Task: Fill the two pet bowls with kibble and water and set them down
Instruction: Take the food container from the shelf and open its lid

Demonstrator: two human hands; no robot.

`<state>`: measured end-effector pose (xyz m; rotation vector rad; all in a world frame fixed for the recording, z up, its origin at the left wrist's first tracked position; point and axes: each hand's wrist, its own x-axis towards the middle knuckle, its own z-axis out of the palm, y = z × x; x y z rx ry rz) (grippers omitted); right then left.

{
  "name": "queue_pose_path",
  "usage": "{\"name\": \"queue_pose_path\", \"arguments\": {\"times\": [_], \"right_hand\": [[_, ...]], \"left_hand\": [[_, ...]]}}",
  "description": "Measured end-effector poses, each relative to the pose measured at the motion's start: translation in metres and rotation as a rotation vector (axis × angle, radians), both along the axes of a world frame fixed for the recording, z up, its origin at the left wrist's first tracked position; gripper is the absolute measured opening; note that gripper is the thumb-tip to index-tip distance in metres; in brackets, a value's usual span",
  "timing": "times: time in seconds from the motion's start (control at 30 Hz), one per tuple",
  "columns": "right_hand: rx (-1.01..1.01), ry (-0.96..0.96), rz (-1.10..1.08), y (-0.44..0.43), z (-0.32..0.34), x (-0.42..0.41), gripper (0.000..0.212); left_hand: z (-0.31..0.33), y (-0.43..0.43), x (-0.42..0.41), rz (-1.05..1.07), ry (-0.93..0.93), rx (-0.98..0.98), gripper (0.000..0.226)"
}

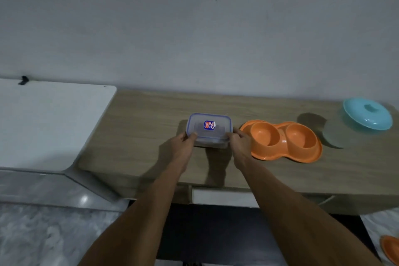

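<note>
A clear plastic container (pixel 209 127) with a blue-rimmed lid and a small label sits on the wooden counter (pixel 140 127). My left hand (pixel 183 144) grips its left side and my right hand (pixel 239 143) grips its right side. Its contents cannot be made out through the plastic. Just right of it stands an orange double pet bowl (pixel 282 139) with two round wells, both looking empty. My right hand is almost touching the bowl's left rim.
A turquoise lidded dish (pixel 368 114) stands at the counter's far right by the wall. A white appliance top (pixel 49 123) adjoins the counter on the left. Part of another orange object (pixel 390 248) shows on the floor at the lower right.
</note>
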<state>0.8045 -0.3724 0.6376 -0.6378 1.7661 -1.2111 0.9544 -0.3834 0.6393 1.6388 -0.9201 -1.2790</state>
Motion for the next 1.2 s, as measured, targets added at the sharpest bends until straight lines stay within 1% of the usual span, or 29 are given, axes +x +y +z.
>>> {"name": "queue_pose_path", "arguments": {"times": [0.13,0.33,0.4,0.47,0.53,0.6,0.67,0.73,0.83,0.9,0.97,1.07,1.13,1.2], "right_hand": [[0.020,-0.031,-0.025,-0.008,-0.005,0.002,0.035],[0.041,-0.036,-0.010,-0.009,-0.007,-0.001,0.035],[0.035,-0.033,-0.005,-0.009,-0.007,-0.003,0.034],[0.030,0.013,-0.024,-0.011,-0.006,-0.006,0.027],[0.010,0.107,-0.059,-0.016,-0.003,-0.008,0.020],[0.011,0.266,-0.051,-0.027,0.000,-0.013,0.026],[0.029,0.434,-0.009,-0.040,0.002,-0.017,0.031],[0.052,0.512,0.022,-0.054,0.003,-0.021,0.033],[0.123,0.537,0.045,-0.072,0.000,-0.022,0.037],[0.172,0.526,0.050,-0.080,-0.005,-0.020,0.039],[0.195,0.523,0.050,-0.082,-0.012,-0.019,0.040],[0.170,0.540,0.044,-0.080,-0.019,-0.018,0.042],[0.150,0.565,0.054,-0.079,-0.020,-0.018,0.042],[0.164,0.593,0.082,-0.080,-0.020,-0.018,0.044]], "left_hand": [[-0.007,-0.008,0.004,-0.022,-0.023,0.001,0.028],[-0.013,-0.011,0.005,-0.083,0.004,0.007,0.029],[-0.012,-0.012,0.005,-0.106,-0.033,0.008,0.028],[-0.012,-0.013,0.007,-0.132,-0.097,0.007,0.026],[-0.004,-0.016,0.010,-0.133,-0.174,0.021,0.023],[0.002,-0.028,0.015,-0.089,-0.252,0.008,0.033],[0.005,-0.048,0.018,-0.055,-0.319,0.044,0.046],[0.003,-0.071,0.016,-0.042,-0.358,0.113,0.054],[0.000,-0.092,0.004,-0.087,-0.442,0.176,0.058],[-0.004,-0.098,-0.006,-0.104,-0.428,0.200,0.057],[-0.013,-0.102,-0.013,-0.110,-0.478,0.208,0.060],[-0.027,-0.104,-0.014,-0.137,-0.673,0.169,0.067],[-0.033,-0.103,-0.012,-0.144,-0.740,0.116,0.068],[-0.034,-0.103,-0.012,-0.139,-0.768,0.088,0.069]]}}
